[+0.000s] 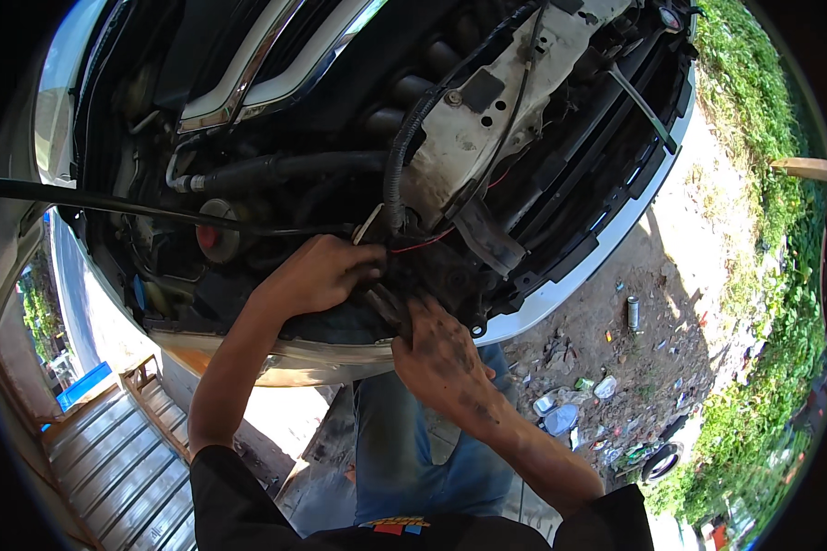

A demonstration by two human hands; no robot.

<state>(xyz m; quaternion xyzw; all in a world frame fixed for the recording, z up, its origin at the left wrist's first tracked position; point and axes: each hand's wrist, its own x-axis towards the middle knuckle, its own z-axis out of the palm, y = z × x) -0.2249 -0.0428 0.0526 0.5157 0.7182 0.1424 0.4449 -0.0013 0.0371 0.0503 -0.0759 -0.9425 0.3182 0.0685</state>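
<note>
Head view: the left hand, fingers curled, and the right hand, fingers partly bent, flank a dark part at centre; whether either grips it cannot be told. A slipping finger could snag the red wire just beyond.

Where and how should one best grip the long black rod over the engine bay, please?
Probably the middle of the long black rod, from above: that stretch is slim, straight and uncovered, whereas its right end lies near the left hand.
</note>
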